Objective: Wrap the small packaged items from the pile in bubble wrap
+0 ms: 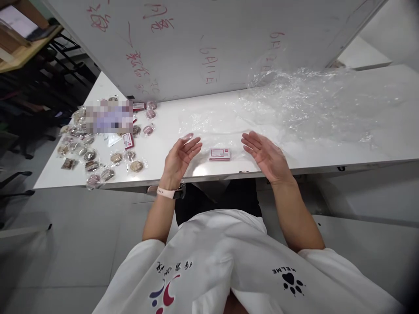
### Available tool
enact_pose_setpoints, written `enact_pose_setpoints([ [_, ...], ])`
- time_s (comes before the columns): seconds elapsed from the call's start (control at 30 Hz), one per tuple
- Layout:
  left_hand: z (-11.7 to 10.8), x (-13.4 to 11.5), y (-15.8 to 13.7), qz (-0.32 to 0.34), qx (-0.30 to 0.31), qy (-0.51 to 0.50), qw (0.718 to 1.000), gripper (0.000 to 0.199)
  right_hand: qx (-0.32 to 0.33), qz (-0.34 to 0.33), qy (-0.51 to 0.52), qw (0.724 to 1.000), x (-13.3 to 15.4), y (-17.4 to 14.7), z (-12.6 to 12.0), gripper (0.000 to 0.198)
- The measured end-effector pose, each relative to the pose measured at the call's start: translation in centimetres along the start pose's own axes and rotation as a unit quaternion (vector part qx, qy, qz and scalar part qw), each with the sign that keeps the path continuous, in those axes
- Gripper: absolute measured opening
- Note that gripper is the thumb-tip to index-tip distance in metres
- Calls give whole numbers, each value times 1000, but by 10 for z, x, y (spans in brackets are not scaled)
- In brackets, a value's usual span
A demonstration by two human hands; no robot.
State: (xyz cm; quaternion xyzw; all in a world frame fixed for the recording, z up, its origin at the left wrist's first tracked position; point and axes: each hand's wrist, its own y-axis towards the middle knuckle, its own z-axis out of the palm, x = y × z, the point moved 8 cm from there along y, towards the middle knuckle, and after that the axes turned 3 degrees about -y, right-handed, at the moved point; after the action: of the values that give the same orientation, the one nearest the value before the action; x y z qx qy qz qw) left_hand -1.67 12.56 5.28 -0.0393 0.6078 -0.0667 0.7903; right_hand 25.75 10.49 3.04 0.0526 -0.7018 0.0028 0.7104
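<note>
On either side of the small box point(219, 154), the left hand point(180, 159) and right hand point(267, 159) hang empty, palms inward, fingers apart, clear of it. Just nearer than the box runs the front edge of the table point(156, 160). Left of it, past bare tabletop, wrapped snacks point(89, 155) crowd; behind and rightward spreads clear plastic point(314, 102); farther behind stands a whiteboard point(229, 35).

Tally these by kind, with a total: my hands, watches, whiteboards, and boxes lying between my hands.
Left hand and right hand: 2
Watch: 1
Whiteboard: 1
Box between the hands: 1
Total: 5
</note>
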Motion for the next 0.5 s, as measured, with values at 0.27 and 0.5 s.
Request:
enact_pose_setpoints([
  [0.27,55,19,-3,150,171,395,890,46,8,-149,-328,933,9,-1,38,43],
  [0.5,40,26,-2,180,118,532,819,41,125,-171,-416,884,-8,3,58,43],
])
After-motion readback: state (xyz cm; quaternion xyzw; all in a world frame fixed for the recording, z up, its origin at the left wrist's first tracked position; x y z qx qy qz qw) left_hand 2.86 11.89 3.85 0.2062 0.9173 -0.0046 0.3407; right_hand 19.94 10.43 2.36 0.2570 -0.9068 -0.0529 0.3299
